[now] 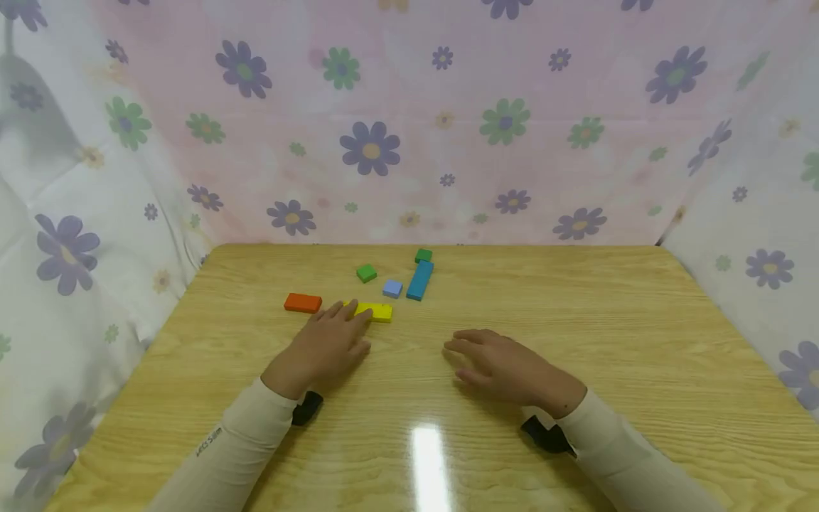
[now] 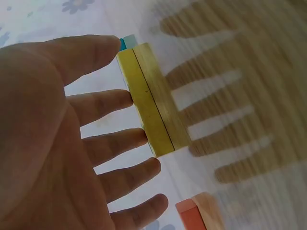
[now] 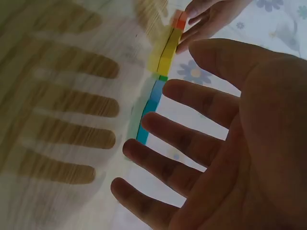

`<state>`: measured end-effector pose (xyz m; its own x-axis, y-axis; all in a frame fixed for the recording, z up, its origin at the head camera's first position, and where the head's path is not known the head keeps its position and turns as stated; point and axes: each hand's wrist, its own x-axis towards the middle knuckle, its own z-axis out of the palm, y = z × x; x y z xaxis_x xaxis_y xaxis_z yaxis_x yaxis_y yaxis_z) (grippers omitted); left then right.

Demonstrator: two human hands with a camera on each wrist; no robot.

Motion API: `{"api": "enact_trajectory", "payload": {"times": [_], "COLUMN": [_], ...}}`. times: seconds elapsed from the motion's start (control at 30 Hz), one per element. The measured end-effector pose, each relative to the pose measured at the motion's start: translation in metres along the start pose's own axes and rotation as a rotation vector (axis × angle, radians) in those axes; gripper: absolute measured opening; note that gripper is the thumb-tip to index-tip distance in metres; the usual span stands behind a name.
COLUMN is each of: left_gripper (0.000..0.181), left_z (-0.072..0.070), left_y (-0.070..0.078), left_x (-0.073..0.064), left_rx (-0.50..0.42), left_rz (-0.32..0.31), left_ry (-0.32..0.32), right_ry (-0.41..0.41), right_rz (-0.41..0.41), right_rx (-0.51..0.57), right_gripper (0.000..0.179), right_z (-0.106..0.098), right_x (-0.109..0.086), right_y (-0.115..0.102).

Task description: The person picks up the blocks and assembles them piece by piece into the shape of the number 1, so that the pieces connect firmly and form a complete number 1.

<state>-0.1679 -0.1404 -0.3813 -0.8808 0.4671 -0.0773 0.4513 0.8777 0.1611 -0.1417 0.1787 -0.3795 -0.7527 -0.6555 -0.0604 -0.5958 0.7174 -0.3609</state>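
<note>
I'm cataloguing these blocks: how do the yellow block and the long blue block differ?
The yellow block lies crosswise to the person; the long blue block points roughly away. In the head view, the left hand partly covers the yellow block, but the long blue block is uncovered. Both are elongated and lie on the table.

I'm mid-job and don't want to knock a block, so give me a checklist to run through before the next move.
1. Left hand at the yellow block: ok, it reaches over the block's near side.
2. Yellow block gripped: not ok, the fingers are extended, not curled round it.
3. Fingertip contact with it: cannot tell, they overlap its edge in view.
4. Right hand free: ok, it holds nothing.
5. Red block apart from the yellow one: ok, the left wrist view shows a gap.
6. Blue block apart from the green block behind it: cannot tell.
</note>
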Motion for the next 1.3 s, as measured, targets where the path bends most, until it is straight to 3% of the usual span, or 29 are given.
{"api": "enact_trajectory", "payload": {"times": [0.17,0.4,0.83,1.3], "left_gripper": [0.048,0.040,0.032,0.033], "left_z": [-0.001,0.003,0.003,0.002], "left_y": [0.001,0.003,0.005,0.010], "left_x": [0.001,0.003,0.004,0.007], "left_rx": [0.019,0.073,0.150,0.158], "left_rz": [0.021,0.058,0.103,0.133], "left_ry": [0.031,0.104,0.231,0.226], "right_ry": [-0.030,-0.018,-0.013,0.012], "right_rz": [-0.037,-0.079,-0.079,-0.087], "right_rx": [0.033,-0.010,-0.034,-0.060], "right_gripper": [0.046,0.043,0.041,0.040], "right_z": [0.004,0.008,0.008,0.009], "right_x": [0.000,-0.001,-0.002,0.002], "right_y": [-0.007,-0.013,-0.014,-0.014]}}
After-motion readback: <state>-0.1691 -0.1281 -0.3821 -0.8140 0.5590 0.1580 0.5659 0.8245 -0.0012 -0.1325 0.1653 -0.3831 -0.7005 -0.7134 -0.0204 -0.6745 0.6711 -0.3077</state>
